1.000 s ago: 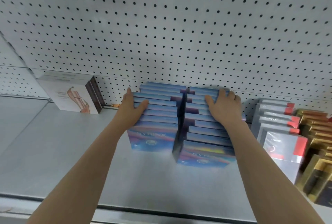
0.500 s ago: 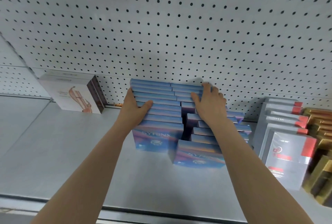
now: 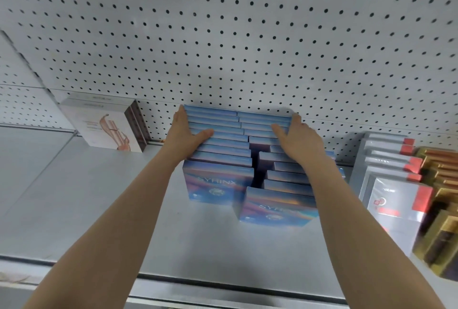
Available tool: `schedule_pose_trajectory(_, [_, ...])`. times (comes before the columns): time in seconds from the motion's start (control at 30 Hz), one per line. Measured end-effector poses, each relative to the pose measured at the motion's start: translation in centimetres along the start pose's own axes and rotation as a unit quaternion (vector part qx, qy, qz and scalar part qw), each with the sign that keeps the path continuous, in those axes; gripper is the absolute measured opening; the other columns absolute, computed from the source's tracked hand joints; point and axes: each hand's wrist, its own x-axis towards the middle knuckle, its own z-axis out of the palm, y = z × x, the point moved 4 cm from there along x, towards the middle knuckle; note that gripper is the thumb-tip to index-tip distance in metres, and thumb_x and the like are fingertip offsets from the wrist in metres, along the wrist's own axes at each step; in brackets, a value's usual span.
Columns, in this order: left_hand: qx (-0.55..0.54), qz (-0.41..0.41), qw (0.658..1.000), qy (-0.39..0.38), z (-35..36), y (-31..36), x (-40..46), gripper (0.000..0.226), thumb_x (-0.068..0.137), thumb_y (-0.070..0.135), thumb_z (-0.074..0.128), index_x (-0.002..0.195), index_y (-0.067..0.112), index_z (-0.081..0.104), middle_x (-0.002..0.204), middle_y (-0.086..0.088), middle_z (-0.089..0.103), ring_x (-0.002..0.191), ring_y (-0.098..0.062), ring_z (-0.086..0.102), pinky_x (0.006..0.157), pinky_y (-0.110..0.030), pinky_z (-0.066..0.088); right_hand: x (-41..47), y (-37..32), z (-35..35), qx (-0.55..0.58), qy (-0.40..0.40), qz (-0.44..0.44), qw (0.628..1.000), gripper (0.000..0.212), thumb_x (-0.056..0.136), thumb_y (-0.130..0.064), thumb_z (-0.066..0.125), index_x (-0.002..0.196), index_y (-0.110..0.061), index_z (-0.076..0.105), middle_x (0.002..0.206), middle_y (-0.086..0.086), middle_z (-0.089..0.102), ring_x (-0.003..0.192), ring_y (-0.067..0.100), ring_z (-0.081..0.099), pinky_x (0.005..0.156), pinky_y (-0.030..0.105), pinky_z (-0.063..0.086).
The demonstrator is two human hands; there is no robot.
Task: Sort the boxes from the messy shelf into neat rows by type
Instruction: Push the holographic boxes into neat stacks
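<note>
A white pegboard wall (image 3: 247, 35) dotted with small dark holes rises behind a pale grey shelf (image 3: 86, 209), which runs the full width of the view and ends in a metal front lip at the bottom. Two rows of blue boxes stand upright on the shelf against the pegboard, side by side, each row running from the wall toward the front. The left row of blue boxes (image 3: 220, 155) is packed square, its front box showing pale lettering on a rainbow-tinted face. The right row of blue boxes (image 3: 285, 179) is looser: its rear boxes touch the left row, while further forward a dark gap opens between the rows and the boxes step out unevenly to the right, the front one standing nearer the shelf edge than its neighbour. The left hand (image 3: 184, 135) lies along the outer left side of the left row with straight fingers held together, the thumb spread across the box tops. The right hand (image 3: 297, 138) rests flat on top of the right row, fingers straight and close together reaching to the back boxes, thumb spread inward; the forearm hides the row's right side. Well apart to the left stand white boxes (image 3: 104, 125) with a pinkish picture, backed against the wall. Just beside the right row are silver boxes with red corners (image 3: 396, 184), and beyond them gold boxes (image 3: 441, 184) at the right edge, blurred.
</note>
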Motion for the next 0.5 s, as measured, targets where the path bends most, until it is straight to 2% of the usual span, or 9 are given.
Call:
schedule_pose_trajectory(0.07, [0.092, 0.046, 0.993, 0.053, -0.9, 1.2, -1.2, 0.089, 0.093, 0.044, 0.06, 0.157, 0.012, 0.008, 0.163, -0.01, 0.011, 0.15, -0.023, 0.013, 0.119, -0.038, 0.018, -0.9, 1.0, -1.8, -0.016, 0.037, -0.014, 0.999, 0.069, 0.097, -0.063, 0.032, 0.149, -0.018, 0.03, 0.141, 0.016, 0.049, 0.126, 0.039, 0.046, 0.1, 0.05, 0.037])
schedule_pose_trajectory(0.13, [0.124, 0.11, 0.984, 0.062, -0.9, 2.6, -3.7, 0.08, 0.093, 0.054, 0.052, 0.155, 0.014, 0.02, 0.162, -0.009, 0.017, 0.15, -0.023, 0.013, 0.12, -0.038, 0.015, -2.5, 2.9, -3.0, -0.008, 0.064, -0.007, 0.998, 0.07, 0.094, -0.068, 0.03, 0.147, -0.022, 0.035, 0.14, 0.015, 0.051, 0.125, 0.039, 0.046, 0.101, 0.052, 0.037])
schedule_pose_trajectory(0.2, [0.164, 0.166, 0.972, 0.019, 0.6, 3.7, -6.9, 0.087, 0.085, 0.076, 0.04, 0.151, 0.019, 0.033, 0.16, -0.006, 0.026, 0.15, -0.026, 0.014, 0.122, -0.045, 0.013, -4.2, 5.1, -3.1, 0.005, 0.061, 0.013, 0.998, 0.073, 0.092, -0.072, 0.029, 0.147, -0.023, 0.037, 0.14, 0.015, 0.05, 0.127, 0.039, 0.046, 0.102, 0.052, 0.038])
schedule_pose_trajectory(0.27, [0.225, 0.203, 0.952, -0.035, 2.5, 4.3, -9.8, 0.101, 0.072, 0.09, 0.026, 0.148, 0.026, 0.039, 0.159, 0.0, 0.028, 0.15, -0.025, 0.013, 0.121, -0.05, 0.01, -5.6, 6.9, -2.4, 0.037, 0.034, 0.039, 0.998, 0.074, 0.091, -0.072, 0.033, 0.148, -0.024, 0.036, 0.142, 0.014, 0.049, 0.129, 0.037, 0.046, 0.103, 0.048, 0.038])
schedule_pose_trajectory(0.33, [0.307, 0.23, 0.921, -0.069, 4.1, 4.1, -11.6, 0.111, 0.065, 0.096, 0.014, 0.151, 0.029, 0.032, 0.161, 0.003, 0.023, 0.151, -0.023, 0.009, 0.122, -0.05, 0.005, -6.6, 8.0, -1.5, 0.092, 0.006, 0.054, 0.994, 0.074, 0.092, -0.069, 0.037, 0.149, -0.022, 0.035, 0.145, 0.012, 0.047, 0.13, 0.034, 0.046, 0.103, 0.043, 0.038])
schedule_pose_trajectory(0.4, [0.373, 0.252, 0.891, -0.064, 4.9, 3.6, -12.3, 0.113, 0.064, 0.096, 0.01, 0.154, 0.028, 0.022, 0.163, 0.002, 0.018, 0.151, -0.023, 0.007, 0.122, -0.05, 0.004, -7.6, 8.1, -0.6, 0.152, -0.001, 0.057, 0.987, 0.073, 0.094, -0.064, 0.042, 0.151, -0.019, 0.033, 0.15, 0.01, 0.042, 0.133, 0.029, 0.044, 0.105, 0.039, 0.035])
schedule_pose_trajectory(0.5, [0.405, 0.265, 0.874, -0.043, 5.1, 3.0, -12.3, 0.102, 0.073, 0.087, 0.022, 0.155, 0.027, 0.017, 0.164, 0.0, 0.015, 0.151, -0.024, 0.008, 0.122, -0.047, 0.005, -8.5, 7.1, 0.2, 0.178, 0.018, 0.062, 0.982, 0.074, 0.095, -0.058, 0.046, 0.154, -0.016, 0.026, 0.155, 0.012, 0.029, 0.137, 0.03, 0.038, 0.107, 0.04, 0.034])
